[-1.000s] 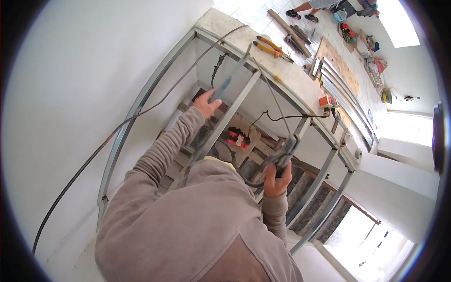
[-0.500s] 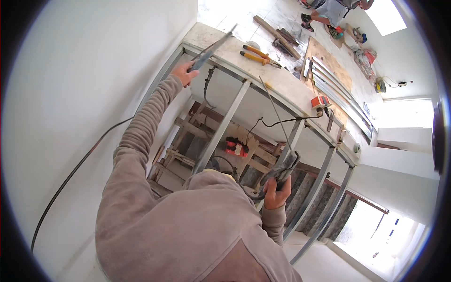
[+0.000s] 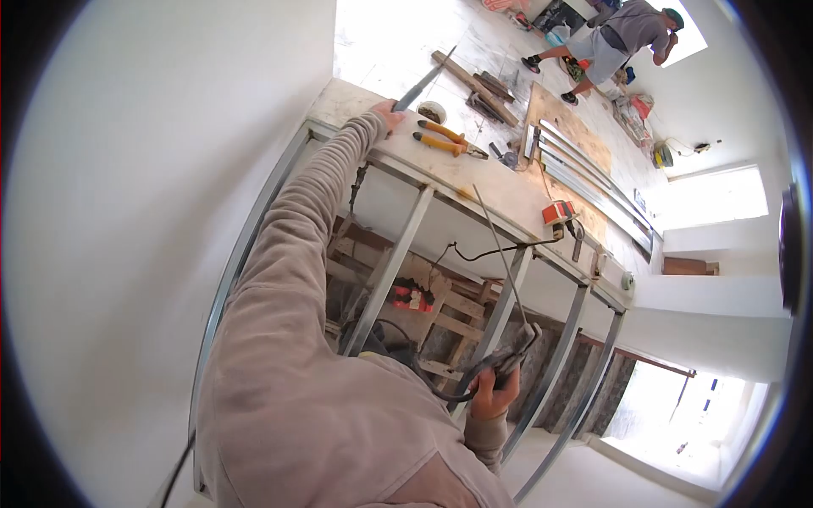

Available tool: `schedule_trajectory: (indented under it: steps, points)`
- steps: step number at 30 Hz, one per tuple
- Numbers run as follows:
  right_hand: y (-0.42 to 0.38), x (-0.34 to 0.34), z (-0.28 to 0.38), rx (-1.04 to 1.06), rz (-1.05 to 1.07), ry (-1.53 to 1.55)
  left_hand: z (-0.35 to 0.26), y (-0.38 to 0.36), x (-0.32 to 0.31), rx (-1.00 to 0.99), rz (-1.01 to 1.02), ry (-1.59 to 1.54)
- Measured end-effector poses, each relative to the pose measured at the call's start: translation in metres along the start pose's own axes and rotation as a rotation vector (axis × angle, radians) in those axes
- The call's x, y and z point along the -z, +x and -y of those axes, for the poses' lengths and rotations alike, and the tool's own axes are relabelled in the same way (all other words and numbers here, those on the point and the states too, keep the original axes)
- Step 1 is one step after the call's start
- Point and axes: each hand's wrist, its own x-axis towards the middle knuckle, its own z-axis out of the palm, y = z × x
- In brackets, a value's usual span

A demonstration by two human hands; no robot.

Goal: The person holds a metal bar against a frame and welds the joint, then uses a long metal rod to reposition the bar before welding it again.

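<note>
My left hand point(image 3: 388, 115) reaches forward over the ledge point(image 3: 334, 100), its fingers closed round the grey handle of a long, tapering metal tool point(image 3: 421, 85). The tool points away from me, past the pale ledge toward the floor. Lower right, my right hand point(image 3: 494, 394) grips a dark welding electrode holder point(image 3: 511, 354) with a cable at its rear. A thin welding electrode point(image 3: 501, 244) sticks up from the holder, crossing the metal frame point(image 3: 398, 258) in this view. Orange-handled pliers point(image 3: 449, 140) lie on the ledge, right of my left hand.
A red-and-white box point(image 3: 559, 213) and a small round container point(image 3: 432, 112) rest along the ledge. Beyond are wooden pieces point(image 3: 474, 87) and metal profiles point(image 3: 593, 173) on the floor. A person point(image 3: 622, 42) stands at the back. Wooden pallets point(image 3: 461, 317) show below the frame.
My left hand has moved forward and right with the tool, from over the frame to the ledge. My right hand sits slightly lower with the electrode holder. The view has shifted, showing more of the person.
</note>
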Motion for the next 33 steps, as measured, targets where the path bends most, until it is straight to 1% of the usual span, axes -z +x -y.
schedule_trajectory:
  steps: [3, 5, 7, 9, 11, 12, 13, 14, 17, 18, 19, 21, 22, 23, 25, 27, 31, 33]
  points:
    - [-0.012, 0.008, -0.005, 0.026, -0.091, -0.019, 0.029, 0.044, 0.012, -0.052, -0.094, 0.188]
    - [-0.017, 0.007, 0.005, -0.024, -0.136, 0.025, 0.038, 0.052, 0.037, -0.026, -0.142, 0.223]
    - [-0.015, 0.009, 0.007, -0.031, -0.138, 0.053, 0.059, 0.069, 0.067, -0.011, -0.240, 0.306]
    - [-0.013, 0.013, 0.001, -0.018, -0.142, 0.010, 0.086, 0.092, 0.101, -0.025, -0.349, 0.398]
    - [-0.013, 0.012, -0.001, -0.025, -0.145, -0.004, 0.087, 0.087, 0.110, 0.003, -0.382, 0.379]
    - [-0.011, 0.010, -0.001, -0.039, -0.146, 0.003, 0.084, 0.081, 0.115, 0.039, -0.360, 0.312]
    - [-0.010, 0.009, 0.000, -0.054, -0.144, 0.009, 0.076, 0.067, 0.117, 0.079, -0.341, 0.245]
    - [-0.010, 0.008, -0.001, -0.046, -0.125, 0.000, 0.065, 0.054, 0.112, 0.098, -0.357, 0.248]
    - [-0.006, 0.007, -0.002, -0.018, -0.093, -0.016, 0.048, 0.021, 0.092, 0.002, -0.401, 0.126]
    - [-0.005, 0.004, 0.001, -0.015, -0.092, -0.010, 0.048, 0.015, 0.092, -0.035, -0.317, 0.166]
    - [-0.003, 0.002, 0.002, -0.011, -0.091, -0.004, 0.044, -0.001, 0.086, -0.062, -0.303, 0.046]
    - [-0.001, 0.004, 0.000, 0.006, -0.070, -0.009, 0.033, -0.056, 0.062, -0.117, -0.271, -0.192]
    - [-0.002, 0.004, -0.001, 0.011, -0.062, -0.012, 0.033, -0.082, 0.049, -0.099, -0.242, -0.328]
    - [-0.003, 0.004, 0.001, 0.013, -0.062, -0.013, 0.036, -0.108, 0.037, -0.078, -0.214, -0.464]
    - [-0.003, 0.002, 0.006, 0.020, -0.065, -0.013, 0.060, -0.156, 0.020, -0.037, -0.112, -0.581]
    - [-0.003, 0.004, 0.003, 0.012, -0.045, -0.013, 0.077, -0.207, 0.007, 0.001, -0.041, -0.605]
    - [-0.001, 0.002, 0.004, -0.017, 0.030, -0.001, 0.116, -0.285, -0.019, 0.101, -0.036, -0.576]
    - [0.002, 0.004, 0.000, 0.032, 0.106, -0.035, 0.135, -0.310, -0.033, 0.149, -0.046, -0.582]
